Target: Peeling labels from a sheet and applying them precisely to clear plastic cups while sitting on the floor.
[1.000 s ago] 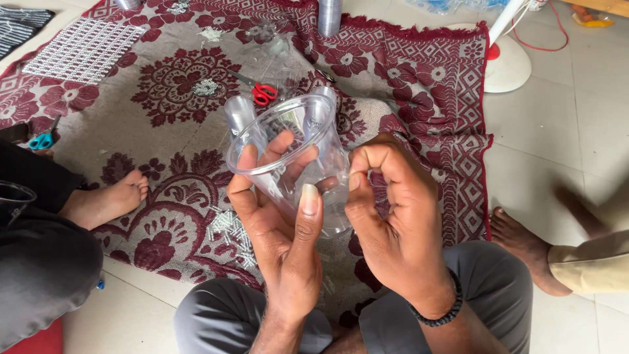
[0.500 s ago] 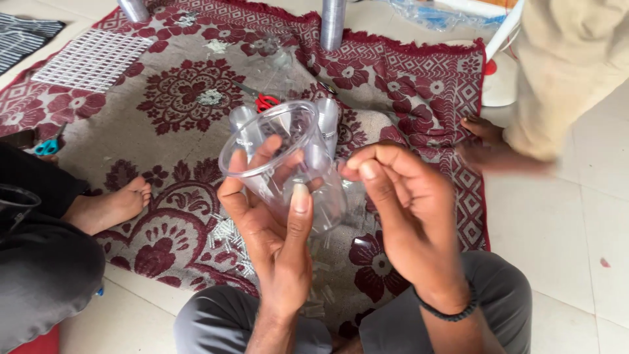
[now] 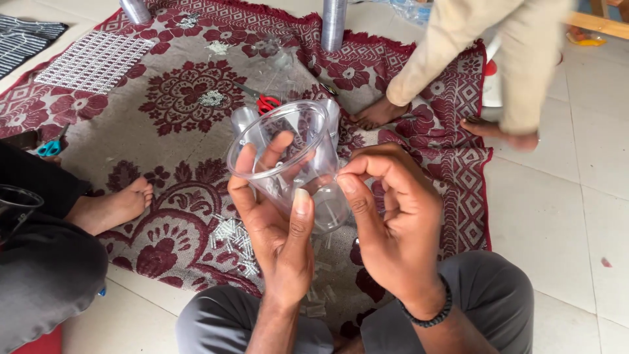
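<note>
1. Where the patterned red rug (image 3: pixel 196 98) meets the pale floor at its left edge, a seated person's dark-trousered leg (image 3: pixel 46 262) is seen, with a bare foot (image 3: pixel 111 206) resting on the rug's lower left part.
2. Blue-handled scissors (image 3: pixel 49 147) are laid on the rug's left border, and a white beaded mat (image 3: pixel 95 62) is spread on its upper left part.
3. Small pale tube pieces (image 3: pixel 232 239) are scattered on the rug just left of the left hand.
4. Red-handled scissors (image 3: pixel 266 103) are found near the rug's middle, just above the cup.
5. A clear plastic cup (image 3: pixel 291 160) is held tilted above the rug's middle, its open mouth turned toward the camera.
6. The cup is gripped by the left hand (image 3: pixel 278 223) from below: the fingers are curled around its far side and the thumb is pressed upright against its near wall.
7. The cup's right side is touched by the right hand (image 3: pixel 393 223), whose thumb and forefinger are pinched together at the wall while the other fingers are curled in; whether anything is pinched between them cannot be told.
8. A dark beaded bracelet (image 3: pixel 429 311) is worn on the right wrist.
9. A grey cylinder (image 3: pixel 334 23) is stood on the rug's upper edge.
10. Another person's bare feet (image 3: pixel 380 115) and beige trousers (image 3: pixel 498 46) are seen at the rug's upper right.
</note>
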